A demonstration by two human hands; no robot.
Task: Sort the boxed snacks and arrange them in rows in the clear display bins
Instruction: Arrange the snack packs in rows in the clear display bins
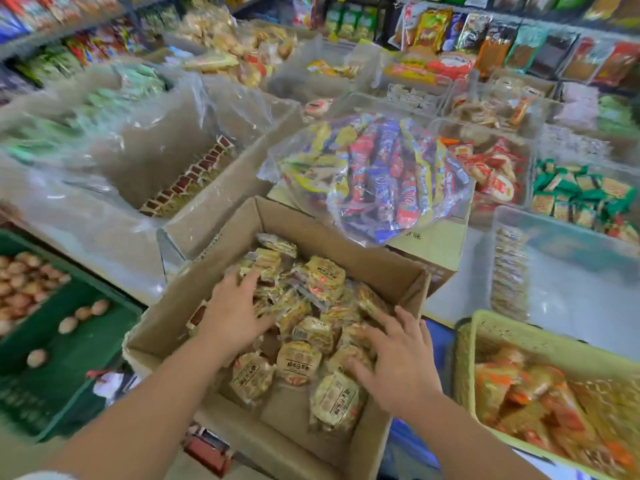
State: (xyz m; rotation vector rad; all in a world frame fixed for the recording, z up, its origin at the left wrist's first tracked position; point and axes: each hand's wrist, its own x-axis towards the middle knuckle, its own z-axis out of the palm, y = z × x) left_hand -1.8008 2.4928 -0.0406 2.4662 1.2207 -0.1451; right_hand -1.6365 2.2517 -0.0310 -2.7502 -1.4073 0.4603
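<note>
An open cardboard box (391,268) stands in front of me, holding several yellow-wrapped snack packets (299,362). My left hand (235,310) lies on the packets at the box's left side, fingers spread over them. My right hand (398,355) rests on the packets at the right side, fingers spread and slightly bent. I cannot see either hand gripping a packet. A clear display bin (207,216) behind the box on the left holds a row of small brown-and-yellow packets (187,181) standing on edge.
A clear bag of red, blue and yellow snacks (377,178) lies on a carton behind the box. A green crate with eggs (52,306) is at left. A yellow-green basket (485,337) of orange packets is at right. More clear bins and shelves fill the back.
</note>
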